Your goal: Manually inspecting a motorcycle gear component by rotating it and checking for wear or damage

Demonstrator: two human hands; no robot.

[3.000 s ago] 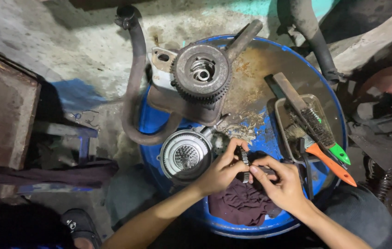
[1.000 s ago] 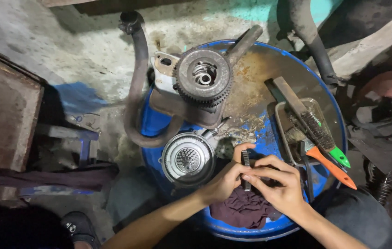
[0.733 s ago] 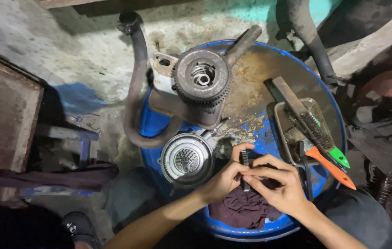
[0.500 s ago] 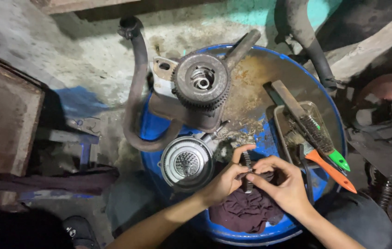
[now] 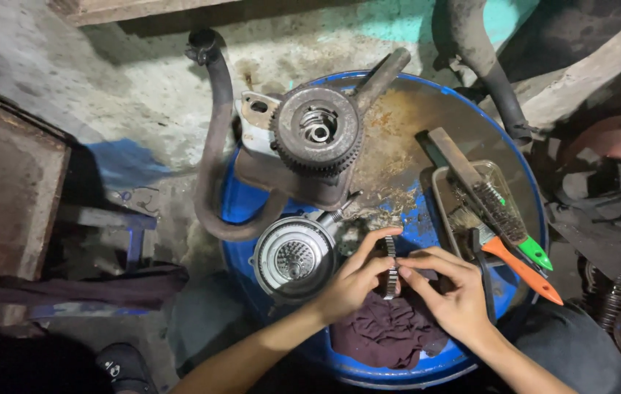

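Observation:
My left hand and my right hand both pinch a thin toothed metal ring, held on edge above a dark maroon rag. They work over the top of a blue drum. Just left of my left hand lies a round silver clutch hub with a perforated centre. Further back on the drum stands a large toothed gear assembly on a rusty bracket.
A shallow tray at the drum's right holds wire brushes with green and orange handles. A bent rusty exhaust pipe hangs off the drum's left side. A brown metal box stands far left; springs and engine parts lie right.
The hands stay together on the ring, with my fingers shifting slightly along it. The view has drifted a little; nothing else on the drum has moved.

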